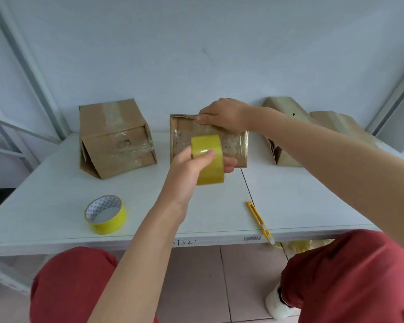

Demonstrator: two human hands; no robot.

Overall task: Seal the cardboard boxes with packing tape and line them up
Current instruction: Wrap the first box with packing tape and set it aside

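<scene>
Near left on the white table (56,194), a spare roll (105,214) of yellow tape lies flat, its core opening upward. Near right, a yellow knife (260,221) lies with its long axis running near to far, its near tip past the table edge. The left hand (191,164) grips the tape roll (208,159), held on edge against the middle box (233,145). The right hand (222,116) lies with flat fingers on that box's top. The left box (114,141) sits tilted, a side flap gaping. The right box (282,127) leans; contents are hidden.
</scene>
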